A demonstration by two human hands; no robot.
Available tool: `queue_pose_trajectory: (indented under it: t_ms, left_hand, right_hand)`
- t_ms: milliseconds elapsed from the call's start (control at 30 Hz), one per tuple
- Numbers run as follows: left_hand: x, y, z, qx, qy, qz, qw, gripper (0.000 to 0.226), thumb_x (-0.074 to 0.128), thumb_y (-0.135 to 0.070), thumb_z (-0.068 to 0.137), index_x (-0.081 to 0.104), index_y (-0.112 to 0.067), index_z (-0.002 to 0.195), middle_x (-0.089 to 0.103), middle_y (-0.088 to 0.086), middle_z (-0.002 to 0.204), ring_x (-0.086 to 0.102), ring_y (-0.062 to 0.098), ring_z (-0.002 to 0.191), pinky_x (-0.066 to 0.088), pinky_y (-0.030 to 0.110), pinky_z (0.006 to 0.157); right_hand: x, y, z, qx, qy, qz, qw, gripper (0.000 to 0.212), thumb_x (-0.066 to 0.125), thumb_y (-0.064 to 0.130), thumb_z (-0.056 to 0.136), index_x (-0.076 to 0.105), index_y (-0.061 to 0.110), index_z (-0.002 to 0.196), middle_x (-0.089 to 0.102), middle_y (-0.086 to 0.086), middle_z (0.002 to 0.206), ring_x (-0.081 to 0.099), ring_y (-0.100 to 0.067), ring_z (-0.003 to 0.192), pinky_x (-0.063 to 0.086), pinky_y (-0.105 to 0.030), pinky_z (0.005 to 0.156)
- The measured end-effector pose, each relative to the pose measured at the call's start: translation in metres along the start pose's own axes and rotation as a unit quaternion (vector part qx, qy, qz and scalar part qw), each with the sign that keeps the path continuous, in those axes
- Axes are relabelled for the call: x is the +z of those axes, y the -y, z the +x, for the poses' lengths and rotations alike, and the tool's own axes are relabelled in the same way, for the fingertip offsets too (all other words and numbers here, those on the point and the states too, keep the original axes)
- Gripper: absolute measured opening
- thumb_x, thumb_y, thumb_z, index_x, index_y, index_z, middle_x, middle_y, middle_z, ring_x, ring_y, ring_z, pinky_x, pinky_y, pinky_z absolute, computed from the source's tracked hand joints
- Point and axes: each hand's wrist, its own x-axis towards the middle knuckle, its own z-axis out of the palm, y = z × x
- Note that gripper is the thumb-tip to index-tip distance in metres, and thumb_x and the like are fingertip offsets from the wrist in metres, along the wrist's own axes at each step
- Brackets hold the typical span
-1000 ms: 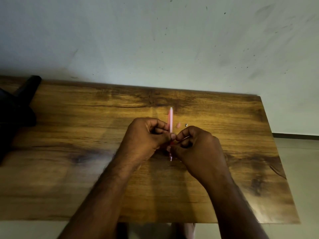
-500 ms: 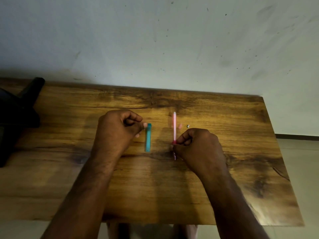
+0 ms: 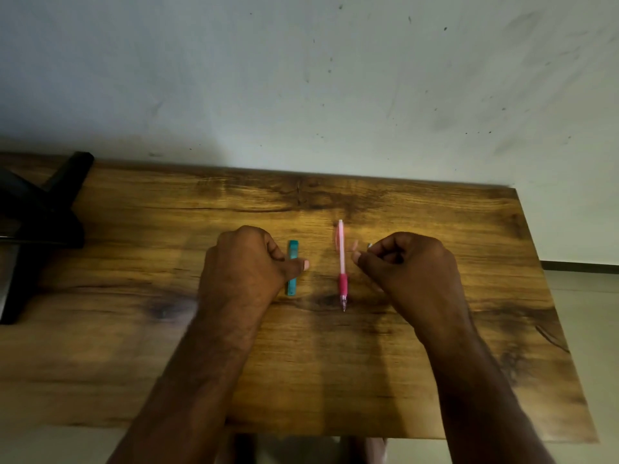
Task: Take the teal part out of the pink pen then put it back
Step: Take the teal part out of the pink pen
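Left hand (image 3: 249,266) covers the middle of the teal part (image 3: 292,267), thumb lying across it; fingers curled, can't tell whether it's actually gripped. Right hand (image 3: 407,262) curled, fingertips near a small silvery bit (image 3: 369,245), too small to identify; grip unclear. Black object (image 3: 37,226) cut off at left edge. Wooden table (image 3: 335,380), dark grain and knots, against a scuffed pale wall (image 3: 301,78). Teal part: flat narrow strip, on the table. Pink pen (image 3: 341,262): slim, darker pink grip, metal tip toward the camera, lying between the hands, untouched.
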Motion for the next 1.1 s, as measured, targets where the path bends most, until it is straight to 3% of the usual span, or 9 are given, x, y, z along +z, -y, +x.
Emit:
queue_pose_trajectory:
  t_ms: [100, 200, 300, 400, 567, 733, 900, 1100]
  left_hand:
    - [0.002, -0.003, -0.002, 0.0, 0.004, -0.001, 1.0, 0.036, 0.095, -0.049, 0.068, 0.068, -0.026, 0.063, 0.068, -0.014, 0.063, 0.066, 0.001, 0.065, 0.055, 0.025, 0.062]
    - [0.003, -0.006, -0.004, -0.005, 0.005, 0.004, 1.0, 0.034, 0.095, -0.046, 0.068, 0.068, -0.027, 0.063, 0.066, -0.015, 0.063, 0.063, 0.001, 0.066, 0.053, 0.025, 0.063]
    - [0.002, -0.009, -0.008, 0.038, -0.004, -0.004, 0.999, 0.031, 0.093, -0.042, 0.072, 0.066, -0.03, 0.063, 0.063, -0.016, 0.062, 0.059, -0.003, 0.063, 0.042, 0.021, 0.057]
    - [-0.004, -0.009, -0.011, 0.146, -0.042, -0.056, 0.987, 0.024, 0.091, -0.033, 0.075, 0.067, -0.033, 0.072, 0.061, -0.017, 0.065, 0.058, -0.001, 0.061, 0.047, 0.023, 0.057]
    - [-0.004, -0.012, -0.012, 0.299, -0.075, -0.076, 0.948, 0.019, 0.087, -0.026, 0.079, 0.075, -0.015, 0.089, 0.06, -0.005, 0.09, 0.058, 0.015, 0.082, 0.049, 0.032, 0.065]
    - [-0.001, -0.012, -0.014, 0.321, -0.063, -0.081, 0.941, 0.025, 0.08, -0.031, 0.081, 0.075, -0.014, 0.098, 0.064, 0.001, 0.108, 0.059, 0.02, 0.101, 0.055, 0.038, 0.076]
    - [-0.003, -0.012, -0.015, 0.331, -0.047, -0.108, 0.936, 0.025, 0.087, -0.016, 0.083, 0.08, -0.009, 0.106, 0.073, 0.001, 0.097, 0.061, 0.01, 0.082, 0.052, 0.024, 0.069]
    - [-0.005, -0.011, -0.013, 0.34, -0.029, -0.112, 0.933, 0.024, 0.087, -0.015, 0.084, 0.081, -0.01, 0.107, 0.074, 0.0, 0.094, 0.061, 0.004, 0.078, 0.05, 0.017, 0.07]
  right_hand:
    - [0.002, 0.002, 0.0, -0.033, -0.008, 0.013, 0.999, 0.013, 0.083, 0.038, 0.086, 0.072, 0.031, 0.082, 0.074, 0.011, 0.072, 0.07, -0.003, 0.067, 0.057, -0.026, 0.06]
    - [0.008, 0.005, -0.001, -0.064, -0.003, 0.05, 0.997, 0.01, 0.083, 0.034, 0.086, 0.073, 0.033, 0.084, 0.074, 0.016, 0.077, 0.071, 0.001, 0.071, 0.056, -0.018, 0.059]
    - [0.015, 0.008, -0.001, -0.077, -0.002, 0.104, 0.992, 0.007, 0.082, 0.031, 0.087, 0.075, 0.031, 0.089, 0.077, 0.011, 0.081, 0.074, -0.004, 0.077, 0.062, -0.026, 0.068]
    - [0.019, 0.011, 0.001, -0.072, -0.005, 0.162, 0.984, 0.007, 0.081, 0.028, 0.09, 0.079, 0.027, 0.097, 0.079, 0.009, 0.09, 0.076, -0.009, 0.084, 0.064, -0.04, 0.078]
    - [0.02, 0.011, 0.003, -0.063, 0.01, 0.279, 0.958, 0.017, 0.081, 0.016, 0.089, 0.079, 0.016, 0.105, 0.08, -0.003, 0.095, 0.078, -0.02, 0.092, 0.065, -0.048, 0.084]
    - [0.02, 0.01, 0.003, -0.078, 0.001, 0.296, 0.952, 0.014, 0.082, 0.011, 0.087, 0.08, 0.012, 0.1, 0.081, -0.003, 0.093, 0.079, -0.019, 0.091, 0.065, -0.045, 0.082]
    - [0.021, 0.012, 0.002, -0.074, -0.021, 0.302, 0.95, 0.015, 0.085, 0.012, 0.085, 0.079, 0.015, 0.098, 0.08, -0.003, 0.088, 0.079, -0.018, 0.085, 0.066, -0.041, 0.076]
    - [0.023, 0.013, 0.004, -0.054, -0.025, 0.313, 0.948, 0.015, 0.084, 0.01, 0.084, 0.078, 0.016, 0.096, 0.08, -0.004, 0.086, 0.079, -0.02, 0.082, 0.065, -0.037, 0.073]
